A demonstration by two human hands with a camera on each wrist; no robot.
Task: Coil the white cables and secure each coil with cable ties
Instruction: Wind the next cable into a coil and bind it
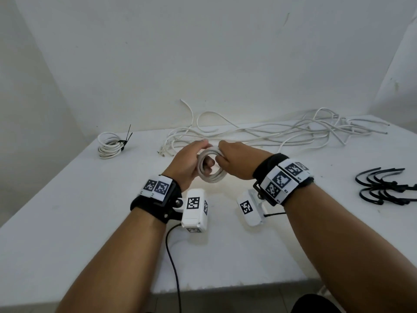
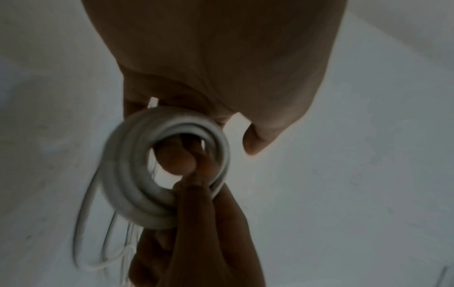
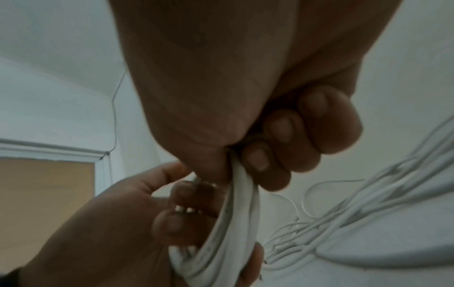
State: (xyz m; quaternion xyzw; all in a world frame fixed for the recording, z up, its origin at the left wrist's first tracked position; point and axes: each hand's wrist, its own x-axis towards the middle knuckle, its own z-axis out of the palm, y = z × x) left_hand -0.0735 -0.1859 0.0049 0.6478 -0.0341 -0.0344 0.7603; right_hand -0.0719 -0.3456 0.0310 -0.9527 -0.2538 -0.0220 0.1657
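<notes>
I had the white cable coil [image 1: 211,167] raised just above the white table [image 1: 67,199], between both hands. My left hand [image 1: 188,162] gripped its left side, fingers curled through the ring; my right hand [image 1: 234,161] clamped its right side. Loose white cables [image 1: 282,132] sprawled behind, a tied coil [image 1: 109,145] far left, black cable ties [image 1: 383,186] far right.

head view: bright, even, soft light, faint shadows under the forearms, walls bowed at the edges | left wrist: dim, backlit, round white cable coil [image 2: 137,174] motion-smeared | right wrist: dark, soft focus, grainy-ish, edges warped
</notes>
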